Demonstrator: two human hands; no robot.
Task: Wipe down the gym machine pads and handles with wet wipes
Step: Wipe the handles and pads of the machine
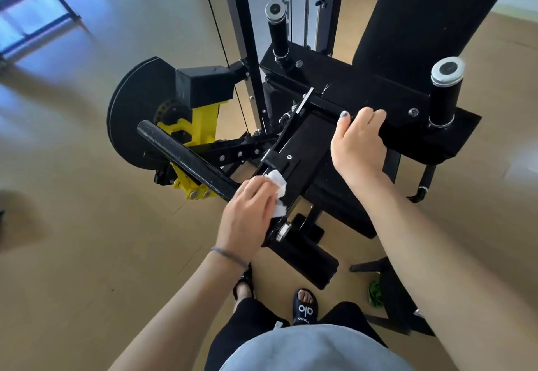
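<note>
A black gym machine fills the middle of the head view. My left hand (247, 210) holds a crumpled white wet wipe (278, 188) and presses it against a black bar of the lever arm, just right of the long black roller pad (186, 158). My right hand (359, 145) grips the front edge of the black seat pad (407, 100), fingers curled over it. Two upright black handles stand on the seat frame, one at the back left (278, 31) and one at the right (444, 94). The tall black back pad (422, 12) rises at the upper right.
A black cam disc (131, 114) with yellow brackets (203, 120) sits left of the frame. Cables and the weight-stack uprights (247, 21) stand behind. A black footplate (305, 257) lies by my sandalled feet. A green item (375, 292) lies beside a dark stool at the lower right. Tan floor surrounds.
</note>
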